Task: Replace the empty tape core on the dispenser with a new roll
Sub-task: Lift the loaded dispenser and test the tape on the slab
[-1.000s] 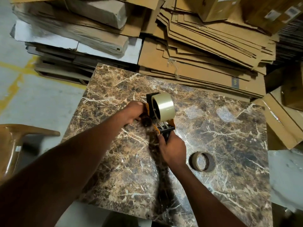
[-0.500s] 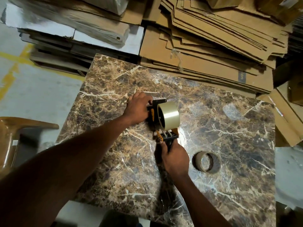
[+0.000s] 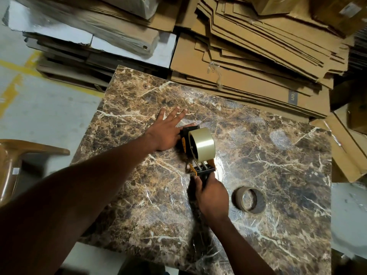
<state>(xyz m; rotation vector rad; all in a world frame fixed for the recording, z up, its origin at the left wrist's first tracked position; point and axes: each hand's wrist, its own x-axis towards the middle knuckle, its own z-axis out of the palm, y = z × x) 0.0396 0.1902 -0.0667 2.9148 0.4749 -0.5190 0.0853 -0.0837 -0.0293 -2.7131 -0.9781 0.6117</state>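
Right hand (image 3: 212, 195) clamped around the black handle of the tape dispenser (image 3: 200, 165), thumb laid along the handle's left side, wrist toward the near edge of the marble-patterned table (image 3: 278, 155). Dispenser upright on the tabletop, orange and black frame, with a full roll of clear tape (image 3: 202, 144) seated on its hub at the far end. Left hand (image 3: 167, 132) spread flat, fingers apart and stretched toward the far side of the table, gripping nothing, palm edge just against the dispenser's black front plate beside the roll. Empty cardboard tape core (image 3: 250, 199) lying on the table to the right of the right hand, apart from it, its hollow facing up and tilted slightly. Stacks of flattened cardboard sheets (image 3: 258, 62) piled beyond the far edge of the table. Brown plastic chair (image 3: 17, 155) partly visible at the left, on the grey floor.
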